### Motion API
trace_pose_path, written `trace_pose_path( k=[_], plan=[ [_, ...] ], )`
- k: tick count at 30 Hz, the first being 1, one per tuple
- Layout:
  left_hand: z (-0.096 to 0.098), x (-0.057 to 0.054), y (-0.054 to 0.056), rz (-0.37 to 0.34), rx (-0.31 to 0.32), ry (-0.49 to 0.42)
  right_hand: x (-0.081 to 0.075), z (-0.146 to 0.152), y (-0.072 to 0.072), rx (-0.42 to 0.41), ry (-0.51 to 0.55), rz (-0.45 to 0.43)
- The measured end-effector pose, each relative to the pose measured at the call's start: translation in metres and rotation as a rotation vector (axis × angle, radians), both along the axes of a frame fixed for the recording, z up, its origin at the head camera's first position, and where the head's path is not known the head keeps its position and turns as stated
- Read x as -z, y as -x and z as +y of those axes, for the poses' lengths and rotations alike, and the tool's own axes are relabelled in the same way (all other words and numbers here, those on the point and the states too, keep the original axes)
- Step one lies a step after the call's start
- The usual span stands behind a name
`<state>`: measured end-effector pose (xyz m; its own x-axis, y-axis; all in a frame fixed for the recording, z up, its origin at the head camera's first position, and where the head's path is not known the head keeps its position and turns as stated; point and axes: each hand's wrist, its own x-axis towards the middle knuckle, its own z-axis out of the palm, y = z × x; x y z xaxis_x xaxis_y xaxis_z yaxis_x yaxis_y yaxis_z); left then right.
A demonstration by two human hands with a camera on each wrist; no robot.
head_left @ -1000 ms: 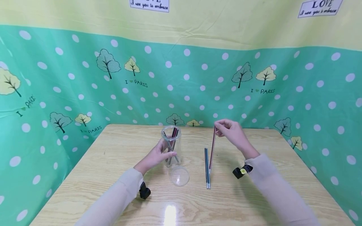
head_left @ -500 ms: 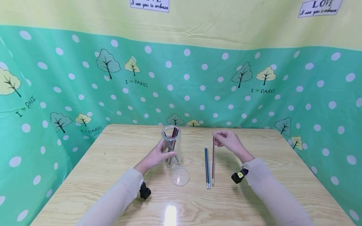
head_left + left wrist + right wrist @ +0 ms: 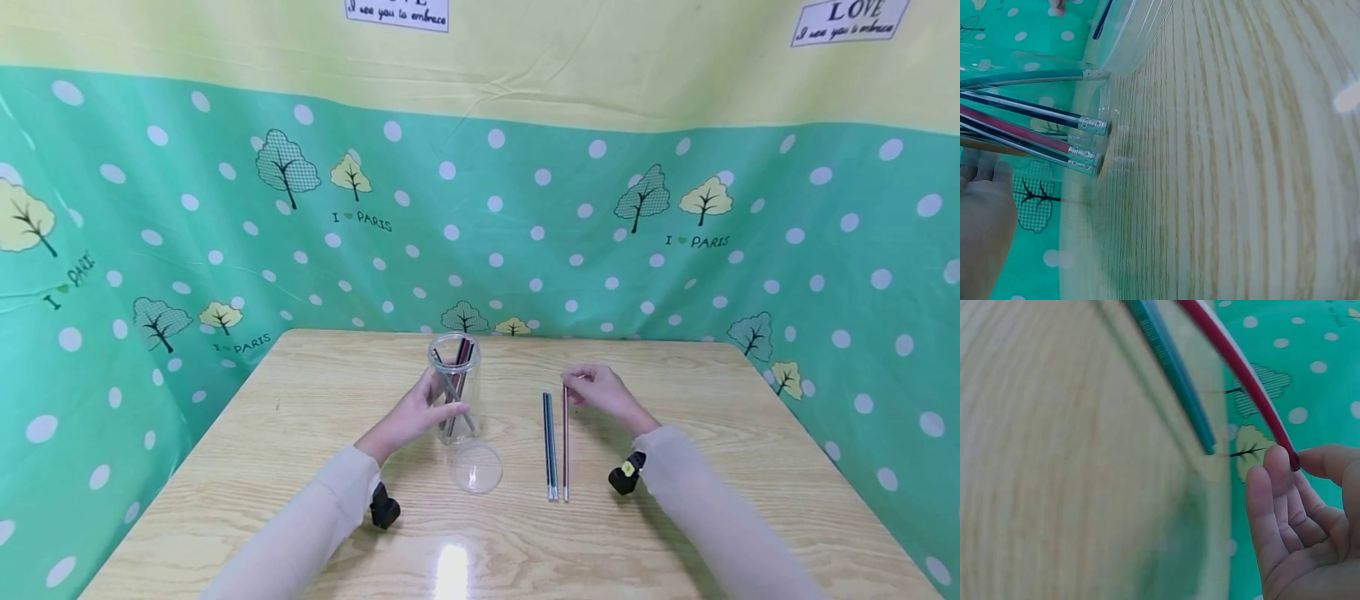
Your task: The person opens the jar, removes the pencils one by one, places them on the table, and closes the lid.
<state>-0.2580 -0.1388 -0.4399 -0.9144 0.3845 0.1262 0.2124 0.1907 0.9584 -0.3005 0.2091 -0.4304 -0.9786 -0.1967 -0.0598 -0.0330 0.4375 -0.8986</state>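
My left hand (image 3: pixel 415 415) grips a clear jar (image 3: pixel 476 385) that stands upright, its top uncovered. Inside lean several pencils (image 3: pixel 1038 107), dark, red and greenish, and their metal-ferruled ends touch the bottom in the left wrist view. Between thumb and fingertips my right hand (image 3: pixel 598 393) pinches the far end of a red pencil (image 3: pixel 566 442). Its ferrule end points toward me, low at the table; whether it touches is unclear. Just left of it, two blue-green pencils (image 3: pixel 550 446) lie side by side. The right wrist view shows the red pencil's tip (image 3: pixel 1294 464) between the fingertips.
A round clear lid (image 3: pixel 477 468) lies in front of the jar, between it and the near table edge. The wooden table (image 3: pixel 315 500) runs back to a green dotted curtain (image 3: pixel 510 208). Both wrists carry small black cameras.
My right hand has come down and toward me with the red pencil, which has gone from steeply tilted beside the blue-green pencils to nearly parallel with them. The left hand and jar stay put.
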Motion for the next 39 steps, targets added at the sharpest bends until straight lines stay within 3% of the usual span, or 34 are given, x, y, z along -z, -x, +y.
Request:
trace_pose_path(
  k=[12,39],
  plan=[
    [0.0,0.0,-0.001,-0.011,-0.001,0.005,0.022,-0.008,0.009,0.029,-0.103,0.012],
    [0.0,-0.002,-0.002,-0.014,-0.01,0.008,0.023,-0.014,0.012,0.007,-0.179,0.005]
  ],
)
